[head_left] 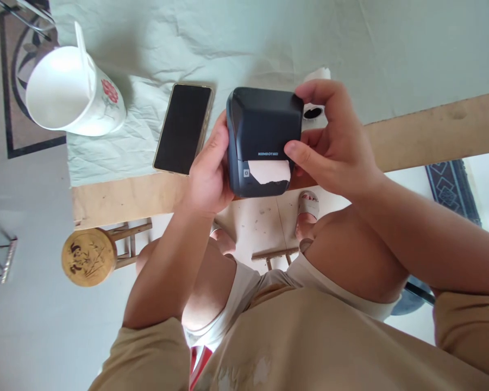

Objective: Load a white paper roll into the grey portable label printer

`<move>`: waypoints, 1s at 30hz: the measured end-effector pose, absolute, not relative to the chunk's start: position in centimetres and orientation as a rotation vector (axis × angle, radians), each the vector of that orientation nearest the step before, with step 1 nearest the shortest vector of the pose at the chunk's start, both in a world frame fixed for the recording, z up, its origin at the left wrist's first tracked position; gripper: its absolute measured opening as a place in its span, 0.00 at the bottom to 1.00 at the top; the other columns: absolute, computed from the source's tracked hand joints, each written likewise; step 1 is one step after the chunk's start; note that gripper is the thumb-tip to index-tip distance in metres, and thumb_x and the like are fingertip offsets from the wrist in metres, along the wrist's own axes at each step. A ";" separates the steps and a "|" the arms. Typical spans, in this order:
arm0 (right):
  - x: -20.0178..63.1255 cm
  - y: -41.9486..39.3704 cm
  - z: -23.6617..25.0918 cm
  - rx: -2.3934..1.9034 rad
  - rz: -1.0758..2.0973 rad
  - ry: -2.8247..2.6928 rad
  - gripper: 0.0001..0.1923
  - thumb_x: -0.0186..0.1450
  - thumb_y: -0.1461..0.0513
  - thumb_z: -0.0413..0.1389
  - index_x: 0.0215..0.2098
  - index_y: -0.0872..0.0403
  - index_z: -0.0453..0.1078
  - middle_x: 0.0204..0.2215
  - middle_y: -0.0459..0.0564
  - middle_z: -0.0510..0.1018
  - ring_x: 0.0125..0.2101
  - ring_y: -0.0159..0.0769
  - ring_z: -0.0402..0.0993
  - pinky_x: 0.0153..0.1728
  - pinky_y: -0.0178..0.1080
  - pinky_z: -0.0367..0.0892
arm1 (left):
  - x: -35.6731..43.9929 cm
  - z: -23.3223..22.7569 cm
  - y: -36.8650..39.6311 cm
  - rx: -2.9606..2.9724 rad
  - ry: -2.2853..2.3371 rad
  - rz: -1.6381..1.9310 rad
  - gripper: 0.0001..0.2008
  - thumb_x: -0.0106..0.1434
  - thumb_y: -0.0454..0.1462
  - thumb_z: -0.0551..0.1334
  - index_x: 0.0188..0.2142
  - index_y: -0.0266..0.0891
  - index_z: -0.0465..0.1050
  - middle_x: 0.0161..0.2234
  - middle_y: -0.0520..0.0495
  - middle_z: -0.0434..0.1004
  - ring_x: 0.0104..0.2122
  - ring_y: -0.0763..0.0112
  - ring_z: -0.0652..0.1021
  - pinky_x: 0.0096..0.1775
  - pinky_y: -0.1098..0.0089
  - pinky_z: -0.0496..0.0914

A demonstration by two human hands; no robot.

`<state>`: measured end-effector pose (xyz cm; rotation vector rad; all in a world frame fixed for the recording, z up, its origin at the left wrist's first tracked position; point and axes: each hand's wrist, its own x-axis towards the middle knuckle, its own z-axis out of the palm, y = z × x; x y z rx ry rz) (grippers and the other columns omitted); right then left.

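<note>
Here the left hand is wrapped around the left side of a dark label printer, thumb along its edge, while the right hand clasps the right side, fingers curled over the top corner and the thumb pressed just beside the torn strip of white paper that sticks out of the slot. Both hands are closed on the printer, which is held at the near edge of the table, partly out over the person's lap. Behind the right fingers a small white roll with a dark hole peeks out, mostly hidden by the hand and the printer. Just left of the printer a phone lies face up with its screen dark, on a pale, creased cloth that covers most of the tabletop. Further left, at the cloth's corner, stands a white jug with a red flower on its side. Below the table edge, a round wooden stool stands on the floor, well apart from the hands.
</note>
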<state>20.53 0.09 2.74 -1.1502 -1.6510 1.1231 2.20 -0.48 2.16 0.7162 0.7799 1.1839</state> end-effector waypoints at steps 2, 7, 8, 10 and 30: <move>20.6 0.1 2.8 -1.145 1.096 -1.675 0.23 0.61 0.60 0.58 0.53 0.43 0.57 0.57 0.47 0.60 0.29 0.20 0.67 0.28 0.31 0.72 | 2.3 2.2 -0.4 0.701 0.802 1.184 0.16 0.68 0.47 0.52 0.46 0.42 0.71 0.43 0.49 0.78 0.63 0.62 0.67 0.62 0.60 0.66; 20.8 -0.1 3.2 -1.099 0.999 -1.808 0.27 0.60 0.60 0.59 0.55 0.43 0.57 0.58 0.49 0.56 0.27 0.18 0.64 0.27 0.31 0.71 | 2.4 2.4 -0.5 0.781 0.858 1.214 0.14 0.67 0.47 0.54 0.38 0.43 0.73 0.39 0.48 0.79 0.61 0.57 0.69 0.61 0.58 0.67; 20.7 -0.2 3.3 -1.097 1.005 -1.829 0.29 0.59 0.59 0.60 0.56 0.42 0.56 0.59 0.50 0.55 0.27 0.18 0.64 0.27 0.31 0.71 | 2.3 2.4 -0.4 0.801 0.866 1.222 0.13 0.67 0.46 0.54 0.36 0.43 0.73 0.38 0.48 0.79 0.62 0.57 0.68 0.61 0.57 0.67; 20.7 -0.2 3.2 -1.099 1.005 -1.855 0.34 0.57 0.57 0.62 0.58 0.43 0.55 0.59 0.51 0.54 0.27 0.18 0.65 0.25 0.31 0.71 | 2.1 2.2 -0.3 0.820 0.872 1.223 0.10 0.67 0.44 0.55 0.35 0.44 0.72 0.36 0.49 0.79 0.63 0.57 0.66 0.62 0.55 0.66; 19.9 0.1 5.0 -1.161 0.421 -1.817 0.02 0.65 0.62 0.52 0.37 0.50 0.66 0.34 0.45 0.73 0.28 0.27 0.71 0.25 0.35 0.66 | 1.8 1.8 -0.1 0.913 0.750 1.066 0.14 0.64 0.47 0.58 0.44 0.45 0.73 0.44 0.49 0.79 0.62 0.56 0.67 0.60 0.56 0.67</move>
